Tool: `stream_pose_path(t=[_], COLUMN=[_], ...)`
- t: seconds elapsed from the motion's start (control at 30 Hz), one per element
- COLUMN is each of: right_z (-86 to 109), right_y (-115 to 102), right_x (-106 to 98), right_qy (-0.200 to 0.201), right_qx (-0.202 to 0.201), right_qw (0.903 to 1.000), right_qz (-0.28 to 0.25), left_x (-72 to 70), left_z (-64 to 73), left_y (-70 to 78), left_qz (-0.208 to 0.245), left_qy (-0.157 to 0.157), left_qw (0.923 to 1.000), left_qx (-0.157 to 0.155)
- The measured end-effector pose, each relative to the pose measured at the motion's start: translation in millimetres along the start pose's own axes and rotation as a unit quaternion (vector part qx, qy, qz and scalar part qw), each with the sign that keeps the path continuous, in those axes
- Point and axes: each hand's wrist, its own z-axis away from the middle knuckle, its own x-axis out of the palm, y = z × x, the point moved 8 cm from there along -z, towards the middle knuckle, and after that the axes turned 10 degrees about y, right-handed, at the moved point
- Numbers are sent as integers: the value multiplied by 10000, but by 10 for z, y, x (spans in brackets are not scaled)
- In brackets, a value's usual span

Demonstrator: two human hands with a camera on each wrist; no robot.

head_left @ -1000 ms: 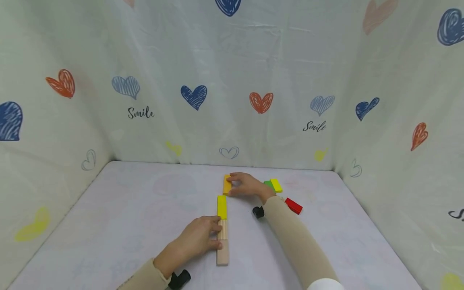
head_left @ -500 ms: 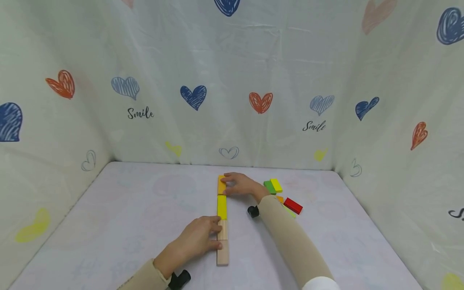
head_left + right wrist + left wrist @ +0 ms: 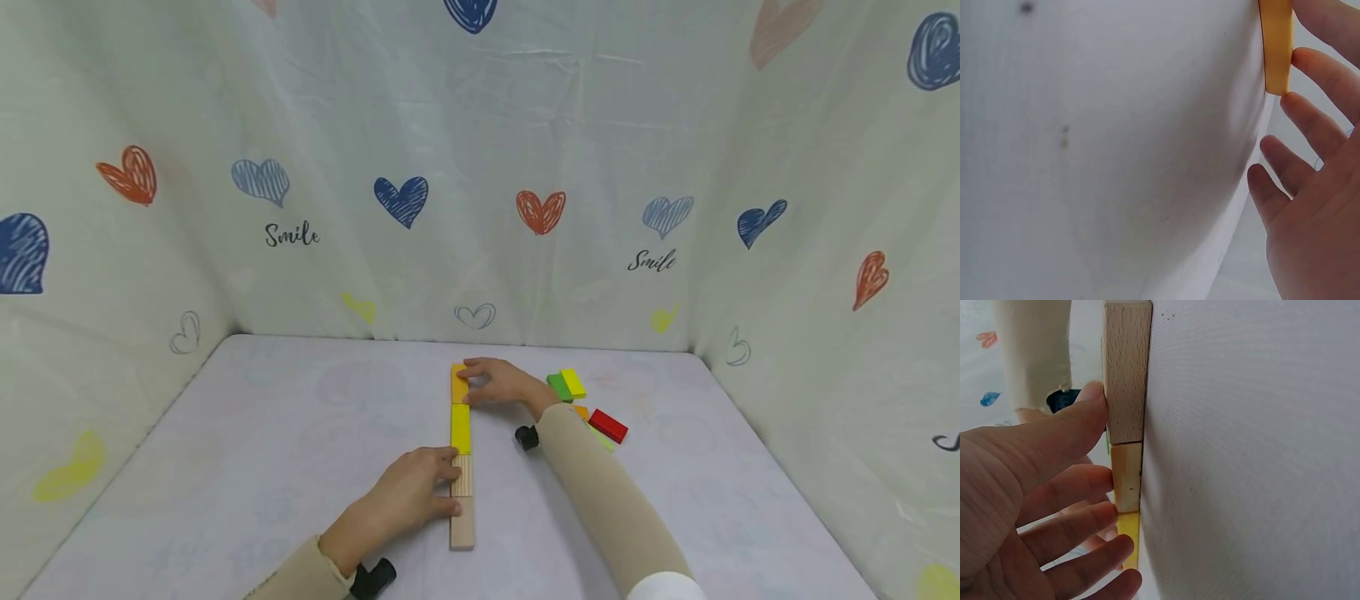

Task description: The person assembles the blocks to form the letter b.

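Note:
A straight row of blocks runs away from me in the head view: a plain wooden block (image 3: 462,533), a striped wooden block (image 3: 466,477), a yellow block (image 3: 461,429) and an orange block (image 3: 457,385) at the far end. My left hand (image 3: 405,492) rests on the nearer part of the row, its thumb on the plain block and its spread fingers along the others. At the far end my right hand (image 3: 504,383) touches the orange block with thumb and index finger, seen also in the right wrist view, where the other fingers (image 3: 1266,187) are spread apart.
Right of the row lie a green block (image 3: 558,387), another yellow block (image 3: 573,384), a red block (image 3: 608,426), a partly hidden orange block (image 3: 581,412) and a light green one (image 3: 602,440). A heart-printed curtain (image 3: 480,267) stands behind the white table (image 3: 300,417).
My right hand has shifted the orange block left, into line and up against the yellow block's far end; over the last half second it stays put. My left hand has not moved.

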Motion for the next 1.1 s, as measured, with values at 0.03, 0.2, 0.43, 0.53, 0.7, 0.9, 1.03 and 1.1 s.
stream_pose_path(t=[0.03, 0.2, 0.43, 0.53, 0.7, 0.9, 1.03, 1.1], right_z=[2, 10, 14, 14, 18, 24, 21, 19], right_y=[-2, -8, -8, -12, -16, -11, -3, 0], right_x=[1, 1, 8, 5, 6, 3, 5, 7], right_qy=[-10, -33, -32, -21, 1, 42, 34, 23], right_qx=[-18, -33, -22, -19, -5, -11, 39, 54], right_qw=[10000, 10000, 10000, 10000, 9999, 9999, 9999, 9999], right_qz=[9, -2, -19, -57, -117, -134, -106, -122], left_x=[1, 1, -1, 1, 6, 10, 8, 6], left_z=[0, 0, 4, 4, 7, 6, 1, 1], left_y=[-1, -1, -3, -4, -2, 1, 6, 8], left_qz=[6, 23, 45, 46, 19, -16, -52, -51], left_qy=[4, 48, 68, 49, 31, 55, 62, 65], left_qw=[10000, 10000, 10000, 10000, 10000, 10000, 9999, 9999], left_qx=[3, 24, 52, 24, 3, 40, 76, 91])
